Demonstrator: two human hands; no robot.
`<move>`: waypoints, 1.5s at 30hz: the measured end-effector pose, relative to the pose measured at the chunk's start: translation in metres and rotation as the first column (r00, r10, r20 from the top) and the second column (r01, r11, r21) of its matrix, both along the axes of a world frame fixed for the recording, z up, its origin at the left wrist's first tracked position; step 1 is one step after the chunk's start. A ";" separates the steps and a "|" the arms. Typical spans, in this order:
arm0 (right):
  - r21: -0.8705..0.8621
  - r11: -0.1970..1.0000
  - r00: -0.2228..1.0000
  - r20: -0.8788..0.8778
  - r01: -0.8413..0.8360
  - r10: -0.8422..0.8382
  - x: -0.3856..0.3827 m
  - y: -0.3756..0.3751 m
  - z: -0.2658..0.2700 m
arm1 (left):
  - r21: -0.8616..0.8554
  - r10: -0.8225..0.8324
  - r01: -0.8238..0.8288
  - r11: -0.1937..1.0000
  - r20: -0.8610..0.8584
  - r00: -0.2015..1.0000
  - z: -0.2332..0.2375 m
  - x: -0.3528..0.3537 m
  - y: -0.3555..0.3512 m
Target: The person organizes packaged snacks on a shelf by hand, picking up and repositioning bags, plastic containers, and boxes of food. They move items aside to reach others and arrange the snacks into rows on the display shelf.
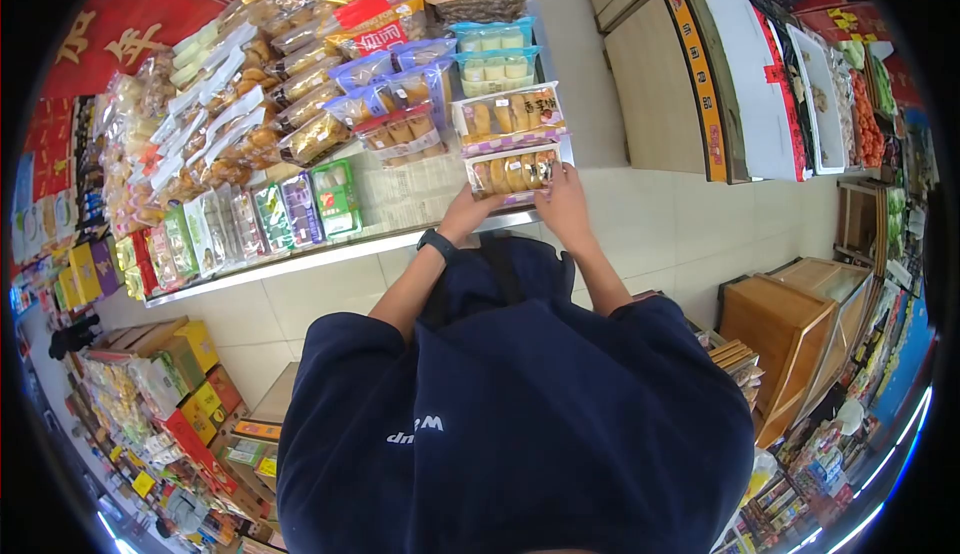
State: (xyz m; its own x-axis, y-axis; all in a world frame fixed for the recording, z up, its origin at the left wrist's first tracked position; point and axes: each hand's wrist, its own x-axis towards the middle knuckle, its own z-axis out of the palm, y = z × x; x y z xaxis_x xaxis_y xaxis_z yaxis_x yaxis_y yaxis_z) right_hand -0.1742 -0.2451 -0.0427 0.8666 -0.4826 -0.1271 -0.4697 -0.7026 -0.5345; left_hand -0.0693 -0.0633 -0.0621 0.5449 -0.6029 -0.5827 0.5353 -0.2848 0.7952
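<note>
Both my hands hold a clear pack of round pastries (pixel 513 170) at the front edge of a shop display table (pixel 330 251). My left hand (pixel 468 210), with a black wristband, grips the pack's left end. My right hand (pixel 563 202) grips its right end. A second, similar pack of pastries (pixel 507 115) lies just behind it on the table. My dark blue top fills the lower middle of the view.
The table holds several rows of bagged breads, blue-lidded trays (pixel 492 56) and small green and purple packets (pixel 318 199). A wooden counter (pixel 660 74) stands across the tiled aisle. Cartons of goods (pixel 190 374) sit on the floor at left, a wooden crate (pixel 790 324) at right.
</note>
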 end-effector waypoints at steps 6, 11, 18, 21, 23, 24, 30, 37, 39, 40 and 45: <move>-0.069 0.997 0.999 -0.028 -0.044 0.042 -0.010 0.008 -0.011 | 0.029 0.024 -0.025 0.999 0.025 0.999 -0.002 -0.004 -0.004; -0.089 0.995 0.998 -0.042 -0.054 0.050 -0.010 0.007 -0.022 | 0.027 -0.015 0.014 1.000 0.032 0.999 -0.008 -0.002 0.005; -0.191 0.979 0.998 0.024 0.065 -0.061 -0.004 0.025 -0.020 | 0.170 -0.168 0.138 0.976 0.180 0.969 -0.023 0.006 0.051; 0.026 0.974 0.965 0.128 0.226 -0.227 0.010 0.031 -0.027 | 0.125 -0.195 0.169 0.978 0.232 0.953 0.000 0.023 0.114; 0.413 0.812 0.874 0.070 0.413 -0.480 0.031 0.034 -0.023 | 0.013 -0.168 0.171 0.985 0.248 0.954 -0.011 0.037 0.172; 0.632 0.595 0.784 -0.032 0.497 -0.620 0.054 0.037 -0.012 | -0.025 -0.098 0.106 0.994 0.213 0.972 -0.004 0.042 0.201; 0.839 0.211 0.669 -0.222 0.502 -0.710 0.121 0.029 -0.031 | 0.044 0.148 -0.150 0.988 0.053 0.988 -0.008 0.046 0.383; 0.834 0.195 0.644 -0.228 0.516 -0.730 0.121 0.048 -0.039 | 0.198 0.192 -0.181 0.963 -0.037 0.981 -0.004 0.057 0.474; 0.779 0.248 0.610 -0.206 0.575 -0.765 0.123 0.066 -0.031 | 0.216 0.162 -0.152 0.965 -0.027 0.986 -0.004 0.062 0.482; 0.750 0.304 0.613 -0.167 0.587 -0.773 0.124 0.076 -0.031 | 0.225 0.145 -0.136 0.965 -0.021 0.989 -0.005 0.065 0.484; 0.616 0.714 0.893 0.039 0.332 -0.449 0.116 0.189 -0.053 | 0.217 0.298 -0.262 0.940 -0.155 0.942 -0.009 0.065 0.474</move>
State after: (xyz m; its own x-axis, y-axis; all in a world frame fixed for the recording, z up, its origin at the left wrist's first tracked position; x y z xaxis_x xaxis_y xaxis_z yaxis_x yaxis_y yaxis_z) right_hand -0.0579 -0.0566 -0.0959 0.6521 -0.6654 -0.3634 -0.4899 -0.0040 -0.8718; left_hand -0.0047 0.4109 -0.0709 0.5481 -0.3090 -0.7773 0.7464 -0.2387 0.6212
